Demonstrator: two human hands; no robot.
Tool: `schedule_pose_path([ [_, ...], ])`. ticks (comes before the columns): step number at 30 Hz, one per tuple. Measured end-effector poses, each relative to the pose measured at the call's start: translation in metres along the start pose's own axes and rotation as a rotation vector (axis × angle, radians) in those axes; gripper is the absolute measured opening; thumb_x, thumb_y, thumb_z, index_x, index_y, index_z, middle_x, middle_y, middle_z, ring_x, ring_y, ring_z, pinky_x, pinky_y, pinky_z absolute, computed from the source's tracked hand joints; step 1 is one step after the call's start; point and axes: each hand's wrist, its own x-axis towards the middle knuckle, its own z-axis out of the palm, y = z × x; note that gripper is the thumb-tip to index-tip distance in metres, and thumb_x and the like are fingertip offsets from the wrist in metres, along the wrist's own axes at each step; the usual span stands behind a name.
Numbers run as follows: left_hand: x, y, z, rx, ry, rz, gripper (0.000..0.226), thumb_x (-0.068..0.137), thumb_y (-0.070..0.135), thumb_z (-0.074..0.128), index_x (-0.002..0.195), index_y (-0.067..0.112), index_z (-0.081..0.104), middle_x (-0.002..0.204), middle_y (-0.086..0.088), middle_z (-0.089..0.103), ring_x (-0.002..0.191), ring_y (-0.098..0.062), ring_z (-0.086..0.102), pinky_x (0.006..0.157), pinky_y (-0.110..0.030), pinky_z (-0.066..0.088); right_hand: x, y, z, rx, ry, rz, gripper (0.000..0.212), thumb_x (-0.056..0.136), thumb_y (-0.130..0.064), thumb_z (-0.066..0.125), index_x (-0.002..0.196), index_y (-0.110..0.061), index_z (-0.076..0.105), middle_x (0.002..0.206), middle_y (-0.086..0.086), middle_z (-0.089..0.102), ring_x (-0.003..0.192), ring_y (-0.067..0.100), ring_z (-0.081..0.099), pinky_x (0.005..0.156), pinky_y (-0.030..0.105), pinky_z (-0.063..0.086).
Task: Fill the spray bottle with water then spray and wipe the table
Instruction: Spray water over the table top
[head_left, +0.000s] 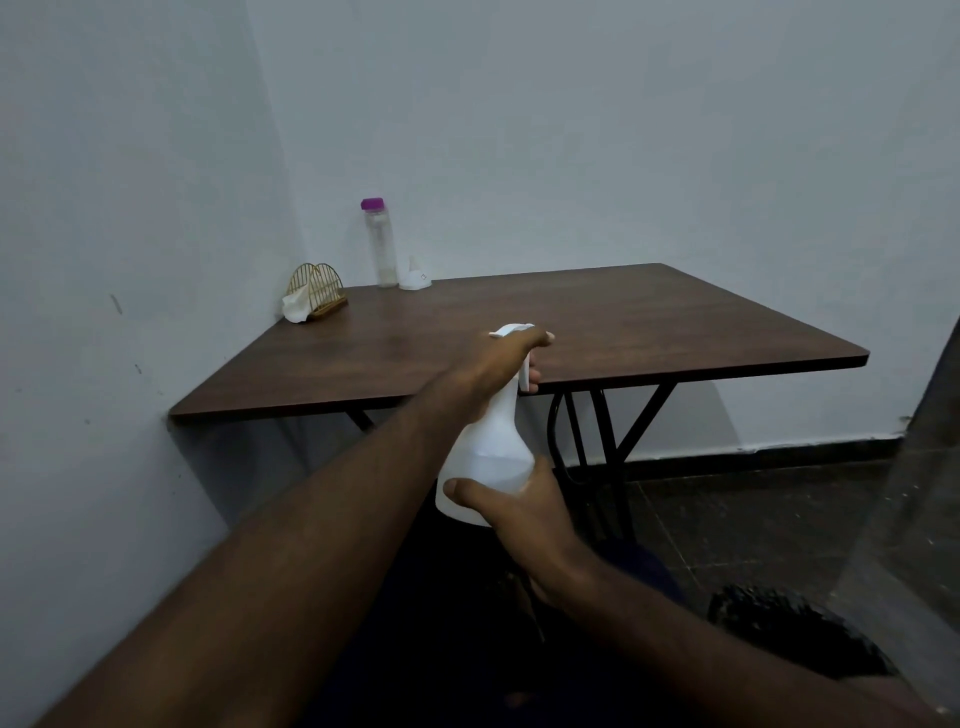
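I hold a white spray bottle (491, 447) upright in front of the brown wooden table (597, 332), at its near edge. My left hand (498, 358) grips the neck and spray head, with fingers round the trigger. My right hand (519, 506) cups the bottle's round base, its thumb lying across the front. Some liquid shows low in the bottle. A clear water bottle with a purple cap (380, 244) stands at the table's back edge by the wall. A white tissue (296, 306) hangs out of a gold wire napkin holder (317, 288) in the back left corner.
A small white object (414, 275) sits beside the water bottle. Walls close the table on its left and back sides. Black metal legs (597, 431) stand under the table on a dark tiled floor. A glass panel (914, 519) is at the right.
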Motion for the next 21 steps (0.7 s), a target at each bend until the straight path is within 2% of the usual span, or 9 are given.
schedule_pose_path([
  [2,0.0,0.001,0.0,-0.008,0.0,0.007,0.023,0.09,0.028,0.061,0.105,0.011,0.062,0.089,-0.014,0.058,0.066,-0.019,0.058,0.045,-0.018,0.048,0.0,0.0,-0.001,-0.012,-0.016,-0.012,0.078,0.056,-0.032,0.091,0.123,-0.024,0.053,0.111,-0.001,0.069,0.099,0.017,0.071,0.077,0.039,0.063],
  [5,0.002,0.001,0.002,-0.025,0.063,0.022,0.008,0.086,0.027,0.059,0.088,0.019,0.062,0.075,-0.007,0.053,0.061,-0.018,0.051,0.058,-0.028,0.048,-0.002,-0.002,-0.001,-0.031,-0.006,-0.028,0.081,0.054,-0.032,0.092,0.123,-0.023,0.05,0.111,-0.002,0.068,0.097,0.014,0.071,0.076,0.038,0.063],
  [7,0.004,-0.002,0.003,0.009,0.096,0.034,0.009,0.081,0.029,0.058,0.082,0.022,0.062,0.068,-0.003,0.051,0.058,-0.016,0.049,0.059,-0.029,0.046,0.0,0.0,-0.001,-0.03,0.001,-0.025,0.08,0.054,-0.031,0.092,0.122,-0.023,0.051,0.11,-0.002,0.069,0.094,0.013,0.071,0.076,0.038,0.063],
  [9,0.005,-0.003,0.004,-0.012,0.088,0.048,0.007,0.081,0.03,0.058,0.08,0.023,0.061,0.068,-0.003,0.049,0.057,-0.016,0.048,0.057,-0.028,0.046,0.005,0.003,-0.002,-0.053,0.001,-0.02,0.088,0.049,-0.037,0.094,0.125,-0.021,0.053,0.111,-0.001,0.07,0.096,0.015,0.072,0.076,0.038,0.062],
  [12,0.004,-0.002,0.004,-0.029,0.067,0.045,0.014,0.087,0.037,0.061,0.088,0.022,0.06,0.079,-0.006,0.059,0.069,-0.018,0.059,0.058,-0.027,0.053,0.009,0.005,-0.003,-0.059,0.011,-0.018,0.091,0.047,-0.041,0.094,0.126,-0.022,0.053,0.112,0.001,0.069,0.097,0.017,0.071,0.074,0.038,0.063],
  [15,0.01,-0.004,0.003,0.016,0.032,0.04,0.035,0.086,0.049,0.06,0.099,0.017,0.061,0.091,-0.013,0.065,0.078,-0.02,0.066,0.069,-0.03,0.058,0.009,0.006,-0.004,-0.035,0.007,-0.006,0.088,0.048,-0.039,0.094,0.124,-0.022,0.053,0.113,0.002,0.069,0.098,0.018,0.071,0.075,0.039,0.062],
  [17,0.01,-0.004,0.003,0.033,0.02,0.055,0.04,0.087,0.052,0.058,0.105,0.016,0.06,0.095,-0.016,0.065,0.082,-0.021,0.067,0.077,-0.035,0.059,0.009,0.007,-0.004,-0.035,-0.003,-0.005,0.09,0.048,-0.04,0.094,0.125,-0.022,0.053,0.114,0.002,0.069,0.099,0.018,0.071,0.076,0.039,0.062],
  [19,0.009,-0.004,0.003,0.019,0.02,0.067,0.045,0.088,0.053,0.056,0.109,0.014,0.06,0.096,-0.015,0.064,0.081,-0.021,0.066,0.073,-0.033,0.059,0.009,0.006,-0.004,-0.038,-0.005,-0.002,0.092,0.048,-0.041,0.094,0.127,-0.021,0.053,0.114,0.001,0.069,0.099,0.017,0.071,0.076,0.038,0.062],
  [21,0.006,-0.002,0.003,0.011,0.03,0.078,0.051,0.09,0.059,0.05,0.11,0.013,0.059,0.092,-0.013,0.062,0.079,-0.02,0.064,0.059,-0.023,0.058,0.007,0.006,-0.004,-0.042,-0.002,-0.013,0.091,0.048,-0.04,0.093,0.127,-0.022,0.051,0.114,0.0,0.068,0.099,0.016,0.07,0.076,0.037,0.062],
])
